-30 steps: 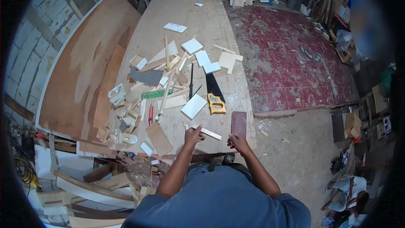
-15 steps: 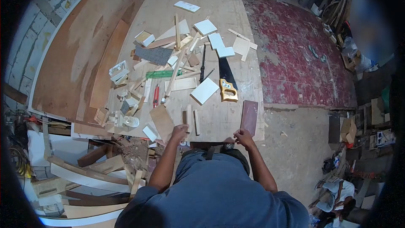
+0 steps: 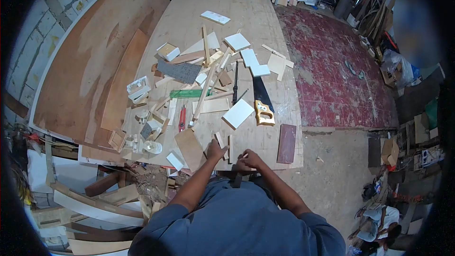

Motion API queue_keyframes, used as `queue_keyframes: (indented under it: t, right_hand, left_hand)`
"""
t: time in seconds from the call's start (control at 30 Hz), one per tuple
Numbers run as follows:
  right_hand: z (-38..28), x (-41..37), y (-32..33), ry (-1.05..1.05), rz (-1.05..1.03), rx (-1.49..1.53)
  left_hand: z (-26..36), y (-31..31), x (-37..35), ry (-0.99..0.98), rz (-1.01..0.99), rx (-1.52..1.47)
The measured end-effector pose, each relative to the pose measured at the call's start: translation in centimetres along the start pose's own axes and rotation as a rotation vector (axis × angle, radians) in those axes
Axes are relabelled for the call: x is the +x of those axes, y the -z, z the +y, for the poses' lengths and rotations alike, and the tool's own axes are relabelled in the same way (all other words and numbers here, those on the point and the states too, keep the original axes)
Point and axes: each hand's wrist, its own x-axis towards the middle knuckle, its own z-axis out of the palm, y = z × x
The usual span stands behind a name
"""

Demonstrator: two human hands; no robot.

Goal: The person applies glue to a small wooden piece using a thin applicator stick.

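My left hand is closed around the lower part of a short pale wooden strip at the table's near edge. Just right of it a second thin strip lies apart on the table. My right hand is over the near edge, its fingertips pinched together; whatever is between them is too small to make out. A brown board lies left of my left hand. Farther right is a dark red block. Beyond my hands lie a white tile-like piece and a yellow-handled saw.
Mixed wood offcuts, a red tool, a green strip and a small clear jar cover the left half of the table. Large panels lean at the left. A person is low at the far right.
My left hand has moved right and closed on the pale strip, whose top now leans left. My right hand has moved left, away from the red block. The view has shifted slightly.
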Motion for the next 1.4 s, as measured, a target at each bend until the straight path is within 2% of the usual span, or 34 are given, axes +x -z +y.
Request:
queue_keyframes:
  t: [0.07,0.13,0.2,0.27,0.33,0.37,0.5,0.57,0.6,0.63,0.67,0.7,0.77,0.8,0.83,0.87,0.9,0.93,0.97,1.0,1.07,1.13,1.17,1.2,1.23,1.27,1.3,1.33,1.4]
  right_hand:
    - [-1.7,1.1,-1.8,0.046,0.062,-0.137]
    - [-4.6,1.0,-2.4,-0.011,0.072,-0.261]
    - [-6.9,0.4,-2.6,-0.036,0.103,-0.286]
    - [-7.2,0.5,-2.9,-0.067,0.137,-0.307]
    - [-5.8,0.7,-3.1,-0.015,0.166,-0.209]
    - [-5.2,0.8,-3.0,-0.015,0.141,-0.175]
    - [-5.3,-0.7,-2.4,-0.08,0.226,-0.256]
    - [-6.1,-0.9,-2.0,-0.138,0.292,-0.313]
    - [-6.2,-0.9,-1.8,-0.188,0.346,-0.372]
    - [-6.1,-1.0,-1.3,-0.193,0.36,-0.369]
    - [-5.9,-1.2,-0.9,-0.208,0.335,-0.401]
    - [-5.8,-1.4,-0.3,-0.224,0.309,-0.432]
    - [-5.6,-2.4,0.8,-0.266,0.333,-0.367]
    - [-5.5,-2.9,1.3,-0.3,0.343,-0.305]
    - [-5.0,-3.5,1.9,-0.308,0.355,-0.301]
    - [-4.3,-4.3,2.5,-0.265,0.383,-0.258]
    - [-3.6,-5.1,3.0,-0.223,0.412,-0.215]
    - [-2.3,-5.7,3.4,-0.233,0.422,-0.214]
    - [-1.1,-6.2,3.7,-0.244,0.442,-0.09]
    - [0.6,-6.5,3.8,-0.252,0.46,0.032]
    - [3.5,-7.3,4.1,-0.216,0.526,0.033]
    - [4.3,-9.1,5.0,-0.348,0.491,0.708]
    - [4.7,-10.1,5.0,-0.219,0.54,0.787]
    - [7.0,-10.2,4.7,-0.268,0.56,0.646]
    - [6.8,-11.2,5.1,-0.31,0.567,0.792]
    - [6.6,-12.0,5.6,-0.35,0.572,0.94]
    - [6.8,-12.4,5.8,-0.359,0.558,0.932]
    - [6.9,-12.9,5.5,-0.301,0.604,0.966]
    - [7.0,-12.7,5.2,-0.296,0.626,0.929]
  left_hand:
    - [-0.5,-0.7,1.2,-0.06,-0.03,0.047]
    - [0.3,0.2,1.0,-0.039,-0.039,0.037]
    - [0.2,0.8,0.9,0.027,-0.168,-0.033]
    - [-1.3,0.1,0.8,-0.008,-0.178,-0.059]
    - [-1.8,-0.1,0.5,-0.02,-0.372,-0.176]
    - [-1.7,-0.3,0.0,-0.043,-0.404,-0.2]
    - [-0.8,-1.0,-0.8,-0.19,-0.451,-0.293]
    - [-0.1,-1.8,-0.2,0.058,-0.712,-0.67]
    - [0.0,-2.5,0.6,0.045,-0.722,-0.664]
    - [0.2,-3.0,1.5,-0.053,-0.733,-0.626]
    - [0.3,-3.6,2.3,-0.151,-0.742,-0.589]
    - [1.2,-3.2,2.7,-0.163,-0.751,-0.585]
    - [3.9,-1.6,3.9,-0.381,-0.342,-0.128]
    - [5.2,-1.2,4.6,-0.393,-0.35,-0.128]
    - [6.3,-0.9,5.4,-0.407,-0.241,0.021]
    - [7.4,-0.7,6.1,-0.42,-0.131,0.168]
    - [8.7,-0.4,6.8,-0.432,-0.14,0.167]
    - [9.9,0.0,7.4,-0.386,-0.072,0.304]
    - [10.9,0.2,7.7,-0.337,-0.001,0.438]
    - [11.5,0.4,7.8,-0.345,-0.009,0.434]
    - [11.8,0.6,8.1,-0.38,0.072,0.595]
    - [11.1,-0.1,8.3,-0.397,0.058,0.586]
    - [10.5,-0.5,8.2,-0.415,0.023,0.497]
    - [9.9,-0.7,8.0,-0.431,-0.013,0.411]
    - [9.8,0.3,6.8,-0.431,-0.024,0.418]
    - [9.4,1.5,5.3,-0.528,-0.072,0.346]
    - [9.1,2.4,4.3,-0.623,-0.119,0.272]
    - [7.9,2.0,4.1,-0.621,-0.129,0.281]
    - [5.1,1.5,3.1,-0.974,-0.201,0.203]
